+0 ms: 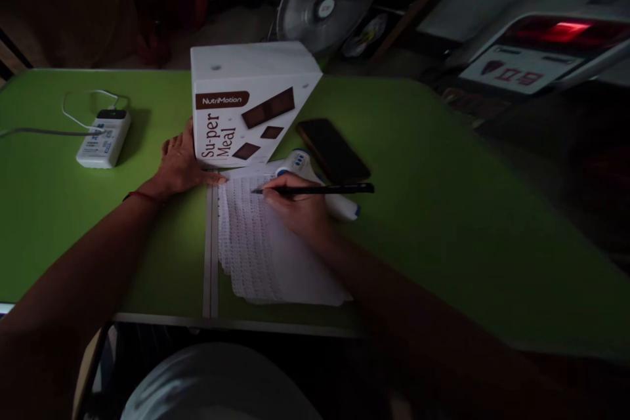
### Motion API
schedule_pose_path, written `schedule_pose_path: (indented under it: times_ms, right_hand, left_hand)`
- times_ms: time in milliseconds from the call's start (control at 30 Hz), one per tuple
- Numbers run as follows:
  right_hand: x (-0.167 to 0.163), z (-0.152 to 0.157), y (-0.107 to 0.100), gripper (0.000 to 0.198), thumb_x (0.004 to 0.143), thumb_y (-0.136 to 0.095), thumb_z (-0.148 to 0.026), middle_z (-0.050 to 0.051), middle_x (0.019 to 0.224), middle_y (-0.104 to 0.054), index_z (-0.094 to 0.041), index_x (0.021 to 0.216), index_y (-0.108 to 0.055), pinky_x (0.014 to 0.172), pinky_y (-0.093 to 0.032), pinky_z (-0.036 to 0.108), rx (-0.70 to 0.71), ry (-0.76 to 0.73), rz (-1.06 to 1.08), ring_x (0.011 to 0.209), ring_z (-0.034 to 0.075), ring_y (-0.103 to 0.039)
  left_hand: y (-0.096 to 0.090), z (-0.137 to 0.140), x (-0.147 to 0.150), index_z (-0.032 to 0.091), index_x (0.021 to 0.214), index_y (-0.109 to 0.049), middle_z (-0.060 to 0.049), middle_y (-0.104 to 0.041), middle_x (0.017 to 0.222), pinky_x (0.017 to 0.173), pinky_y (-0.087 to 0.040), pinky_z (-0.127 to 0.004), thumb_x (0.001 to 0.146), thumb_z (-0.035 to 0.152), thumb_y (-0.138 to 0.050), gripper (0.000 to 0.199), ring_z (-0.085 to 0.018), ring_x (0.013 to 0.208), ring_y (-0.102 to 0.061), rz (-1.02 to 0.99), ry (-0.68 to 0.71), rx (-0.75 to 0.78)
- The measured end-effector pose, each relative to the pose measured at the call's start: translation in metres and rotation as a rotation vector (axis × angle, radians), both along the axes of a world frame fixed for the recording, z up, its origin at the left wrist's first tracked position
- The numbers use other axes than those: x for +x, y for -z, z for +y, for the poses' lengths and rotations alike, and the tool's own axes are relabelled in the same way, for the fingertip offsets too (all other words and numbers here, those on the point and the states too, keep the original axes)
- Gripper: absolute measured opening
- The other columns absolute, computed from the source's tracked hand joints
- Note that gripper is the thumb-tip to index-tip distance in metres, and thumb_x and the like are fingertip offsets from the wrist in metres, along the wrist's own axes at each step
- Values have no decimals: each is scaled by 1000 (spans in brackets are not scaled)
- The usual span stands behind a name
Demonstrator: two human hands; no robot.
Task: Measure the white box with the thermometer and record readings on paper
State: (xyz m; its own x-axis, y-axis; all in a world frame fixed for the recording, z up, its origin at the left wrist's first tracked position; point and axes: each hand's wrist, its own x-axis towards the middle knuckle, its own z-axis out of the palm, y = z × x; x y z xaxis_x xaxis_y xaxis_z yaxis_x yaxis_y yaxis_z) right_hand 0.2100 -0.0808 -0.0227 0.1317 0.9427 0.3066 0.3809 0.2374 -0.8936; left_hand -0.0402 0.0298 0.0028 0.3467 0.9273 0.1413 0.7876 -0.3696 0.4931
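A slim black pen (339, 189) is pinched in my right hand (302, 210), its tip at the upper part of a lined sheet. That sheet tops a stack of paper (253, 243) covered with rows of small handwriting on its left side. My left hand (180, 161) lies spread on the table, thumb on the paper's upper left corner and fingers beside a white NutriMotion box (221, 128). The box stands just behind the paper. Partly covered by my right hand is a white and blue handheld device (344, 207), its kind unclear.
On the green table (467, 230), a black phone (332, 149) lies right of the box. A white power bank (104, 139) with cables sits at the left. Behind the table stands a fan (325, 8); a vehicle's red tail light (571, 31) shows at upper right.
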Motion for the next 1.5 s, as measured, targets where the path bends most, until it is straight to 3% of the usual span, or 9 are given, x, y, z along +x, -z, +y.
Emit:
schedule_pose_path:
  times_ms: [133, 533, 767, 967, 1133, 1500]
  right_hand:
    - [-1, 1, 3, 7, 76, -69, -32, 0, 67, -70, -27, 71, -69, 63, -52, 33, 32, -20, -3, 64, 18, -59]
    - [3, 1, 4, 7, 77, -72, -25, -1, 69, -69, -27, 73, -66, 63, -53, 34, 16, -43, -69, 65, 19, -60]
    - [4, 2, 4, 7, 78, -72, -27, -1, 69, -67, -27, 74, -66, 65, -55, 34, 19, -59, -64, 65, 19, -61]
    - [1, 2, 3, 6, 76, -69, -25, -1, 66, -69, -28, 70, -67, 64, -54, 34, 25, -6, -24, 64, 19, -59]
    - [2, 2, 2, 6, 75, -69, -27, -1, 66, -67, -27, 70, -66, 65, -54, 34, 27, -20, -54, 64, 18, -59]
    - [3, 4, 6, 11, 77, -71, -21, -1, 67, -67, -27, 71, -64, 66, -55, 35, 17, 7, -31, 65, 19, -62]
  left_hand:
    - [1, 1, 0, 29, 163, -46, -19, -59, 161, 135, -29, -74, 55, 74, -100, 129, -55, 155, -49, -16, 12, 5]
    - [-2, -2, 2, 22, 164, -41, -24, -57, 164, 136, -30, -73, 55, 73, -100, 134, -57, 157, -47, 21, 0, 2]
    - [2, 2, -1, 29, 165, -44, -17, -58, 164, 137, -28, -71, 50, 78, -100, 137, -54, 157, -47, -26, 16, 5]
    - [-1, -1, 1, 22, 168, -40, -23, -53, 168, 138, -25, -69, 54, 78, -99, 140, -53, 160, -44, 9, -3, -21]
    - [1, 1, 0, 28, 163, -45, -18, -58, 164, 137, -28, -71, 51, 80, -99, 135, -54, 156, -47, -18, 16, 6]
    - [-2, 0, 1, 25, 165, -42, -22, -57, 164, 137, -26, -73, 53, 74, -99, 135, -56, 158, -46, -3, 8, -10]
